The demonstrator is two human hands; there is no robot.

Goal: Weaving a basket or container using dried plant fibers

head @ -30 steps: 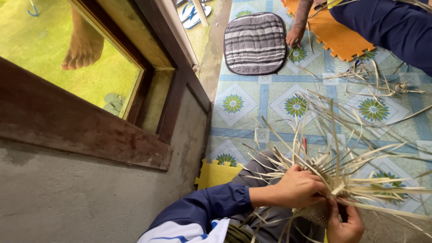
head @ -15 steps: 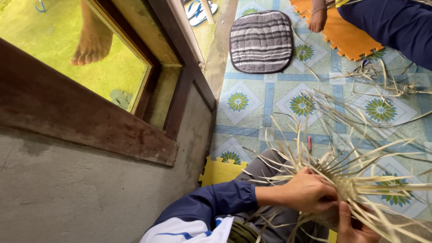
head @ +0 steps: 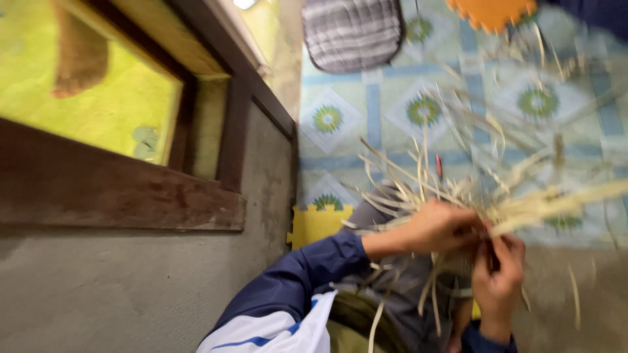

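Straw-coloured strips everywhere, that's the main thing going on. Only the one head view, and it's pretty blurry right now compared with half a second ago, when the shot was sharper. The camera has also swung so the striped cushion (head: 353, 33) sits right at the top edge, half cut off, and the orange foam mat (head: 492, 12) is down to a sliver. The other person's hand that rested on that mat earlier is out of the picture now; just a bit of dark blue clothing shows in the top right corner. The bare foot (head: 80, 55) behind the window glass is further left than it was.

Hands: both are closed on the half-woven bundle of pale strips (head: 458, 216), same as before. The left hand (head: 439, 227), coming out of a dark blue sleeve (head: 297, 281), is curled over the top of the bundle with fingers wrapped round it. The right hand (head: 498, 281) comes up from below, fingers pinched onto the strips just under the left hand, the two hands practically touching. Exactly which strip each finger has, I can't tell with the blur.

Loose ends fan out up and to the right over the patterned floor covering (head: 373, 117). The bundle itself sits over the person's lap, near a yellow foam tile (head: 314, 225) beside the grey wall (head: 98, 294).
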